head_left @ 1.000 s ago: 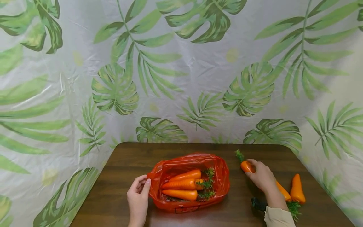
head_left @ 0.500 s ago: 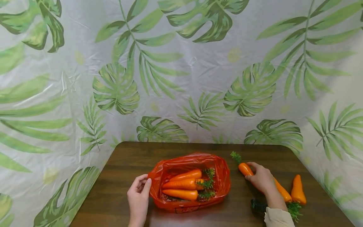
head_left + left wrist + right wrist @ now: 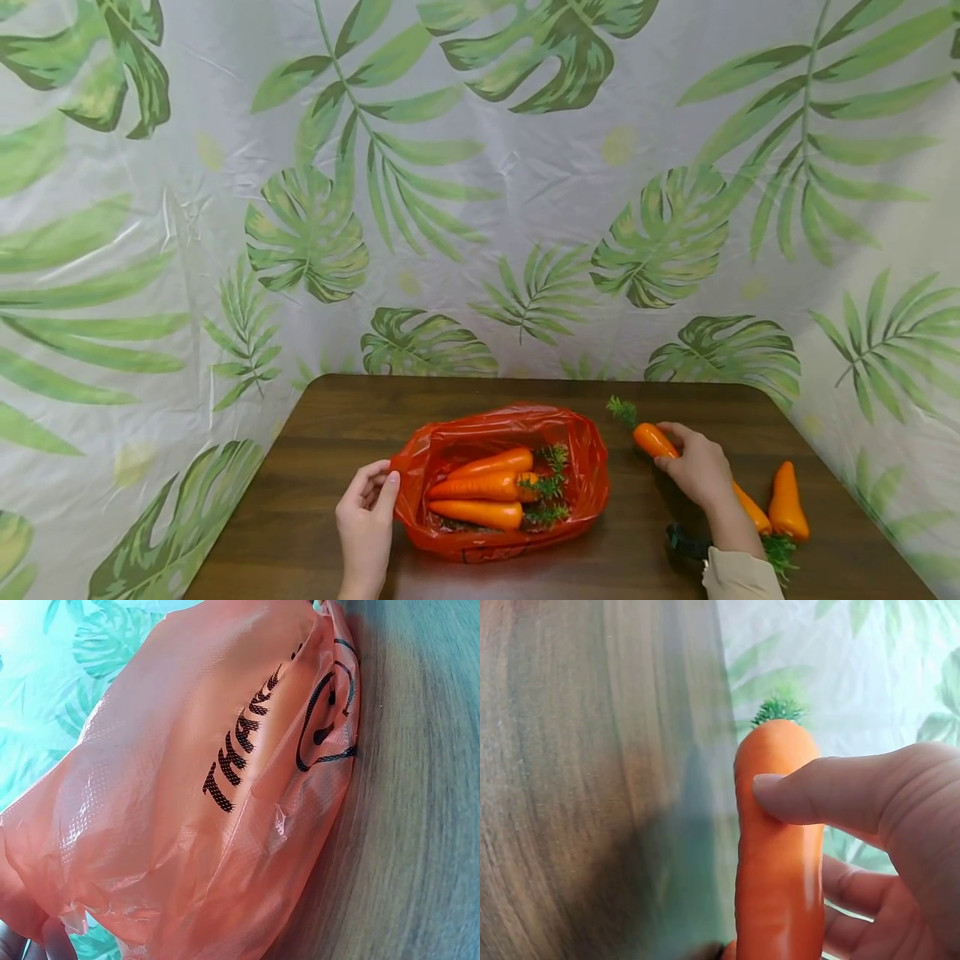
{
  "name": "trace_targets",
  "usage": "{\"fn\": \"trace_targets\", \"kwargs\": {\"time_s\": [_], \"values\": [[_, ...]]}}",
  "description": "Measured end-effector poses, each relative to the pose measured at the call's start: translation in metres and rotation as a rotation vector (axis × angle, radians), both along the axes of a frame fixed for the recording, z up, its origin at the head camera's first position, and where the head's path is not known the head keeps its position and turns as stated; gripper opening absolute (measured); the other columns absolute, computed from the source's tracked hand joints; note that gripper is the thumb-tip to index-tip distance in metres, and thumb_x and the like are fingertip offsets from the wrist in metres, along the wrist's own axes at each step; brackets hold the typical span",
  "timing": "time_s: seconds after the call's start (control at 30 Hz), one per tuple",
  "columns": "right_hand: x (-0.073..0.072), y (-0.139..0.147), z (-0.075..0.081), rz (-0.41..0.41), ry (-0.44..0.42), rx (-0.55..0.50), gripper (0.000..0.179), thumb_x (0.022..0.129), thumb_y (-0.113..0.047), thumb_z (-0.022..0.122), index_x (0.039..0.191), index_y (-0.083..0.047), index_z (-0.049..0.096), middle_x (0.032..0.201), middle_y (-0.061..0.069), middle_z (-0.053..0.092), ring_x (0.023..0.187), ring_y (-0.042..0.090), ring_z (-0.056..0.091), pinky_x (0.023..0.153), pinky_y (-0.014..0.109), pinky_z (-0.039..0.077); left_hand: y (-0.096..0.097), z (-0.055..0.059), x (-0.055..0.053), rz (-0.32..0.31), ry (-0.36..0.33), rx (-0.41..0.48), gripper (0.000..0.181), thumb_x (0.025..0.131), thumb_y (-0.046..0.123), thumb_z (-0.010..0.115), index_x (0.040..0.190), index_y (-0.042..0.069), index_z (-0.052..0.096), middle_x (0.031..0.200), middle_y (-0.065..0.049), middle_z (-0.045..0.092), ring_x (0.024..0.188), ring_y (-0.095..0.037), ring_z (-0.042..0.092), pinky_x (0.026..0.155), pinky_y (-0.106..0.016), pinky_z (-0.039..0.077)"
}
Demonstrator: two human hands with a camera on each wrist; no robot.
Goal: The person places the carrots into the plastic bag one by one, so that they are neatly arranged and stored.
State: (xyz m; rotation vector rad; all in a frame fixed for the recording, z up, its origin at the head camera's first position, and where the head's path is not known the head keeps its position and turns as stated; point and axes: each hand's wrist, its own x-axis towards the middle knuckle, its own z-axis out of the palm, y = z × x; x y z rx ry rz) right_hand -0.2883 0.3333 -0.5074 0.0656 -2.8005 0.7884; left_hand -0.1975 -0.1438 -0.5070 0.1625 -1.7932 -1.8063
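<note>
My left hand [image 3: 365,521] pinches the left rim of a red plastic bag [image 3: 534,550] between thumb and fingers. The bag's mouth gapes upward, and several orange carrots [image 3: 480,486] with green tops lie inside. Black lettering shows on its side in the left wrist view, with a bit of my left hand [image 3: 37,946] at the lower corner. To the right of the bag, my right hand [image 3: 699,471] holds another carrot [image 3: 651,439], its leafy top pointing away from me. Up close, the thumb [image 3: 802,796] presses on this carrot [image 3: 778,885] near its top; fingers curl behind it.
Two more carrots, one upright-looking carrot [image 3: 787,504] and one partly hidden carrot [image 3: 752,510], lie beyond my right forearm. A dark object [image 3: 686,543] sits beside the right wrist. Leaf-printed sheeting [image 3: 525,208] hangs behind the brown wooden table [image 3: 345,408].
My right hand and its carrot have shifted slightly; the carrot's leafy top is a little further left than a second ago. The left hand and bag stay in place.
</note>
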Motion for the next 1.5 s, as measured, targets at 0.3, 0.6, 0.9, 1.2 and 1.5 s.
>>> {"fn": "trace_targets", "kwargs": {"time_s": [0.3, 0.6, 0.9, 1.2, 1.5], "values": [[0.003, -0.002, 0.01, -0.024, 0.039, -0.012, 0.054, 0.085, -0.017, 0.08, 0.134, -0.008, 0.061, 0.106, 0.018, 0.07, 0.078, 0.027, 0.061, 0.061, 0.038, 0.045, 0.0, 0.0, 0.0, -0.009, -0.01, 0.008, 0.014, 0.093, 0.011, 0.074, 0.107, 0.006, 0.072, 0.087, -0.012, 0.069, 0.076, -0.018, 0.063, 0.064, -0.024, 0.054], [0.008, -0.006, 0.022, -0.035, 0.076, -0.01, 0.053, 0.085, -0.017, 0.08, 0.134, -0.008, 0.061, 0.11, 0.019, 0.069, 0.084, 0.031, 0.062, 0.062, 0.041, 0.044, 0.0, 0.0, 0.001, -0.006, -0.023, 0.013, 0.014, 0.093, 0.011, 0.074, 0.106, 0.006, 0.072, 0.087, -0.012, 0.069, 0.077, -0.018, 0.063, 0.064, -0.023, 0.054], [0.01, -0.009, 0.035, -0.032, 0.16, 0.005, 0.054, 0.083, -0.015, 0.081, 0.133, -0.008, 0.062, 0.107, 0.018, 0.068, 0.085, 0.033, 0.063, 0.064, 0.044, 0.045, 0.0, -0.003, 0.0, -0.007, -0.012, 0.005, 0.015, 0.094, 0.013, 0.074, 0.107, 0.007, 0.072, 0.088, -0.012, 0.069, 0.077, -0.018, 0.063, 0.065, -0.023, 0.054], [0.017, -0.024, 0.059, -0.005, 0.248, 0.017, 0.054, 0.082, -0.012, 0.082, 0.133, -0.01, 0.063, 0.107, 0.016, 0.067, 0.084, 0.033, 0.061, 0.064, 0.042, 0.042, 0.0, -0.003, 0.0, -0.004, 0.022, -0.01, 0.014, 0.094, 0.012, 0.073, 0.106, 0.006, 0.072, 0.086, -0.012, 0.071, 0.074, -0.018, 0.063, 0.062, -0.023, 0.054], [0.027, -0.041, 0.079, -0.002, 0.237, 0.022, 0.054, 0.083, -0.015, 0.081, 0.134, -0.014, 0.063, 0.111, 0.015, 0.066, 0.085, 0.033, 0.062, 0.062, 0.041, 0.042, 0.0, -0.002, 0.0, 0.008, 0.03, -0.018, 0.014, 0.094, 0.012, 0.073, 0.105, 0.003, 0.072, 0.085, -0.015, 0.071, 0.073, -0.016, 0.062, 0.062, -0.021, 0.052]]}}
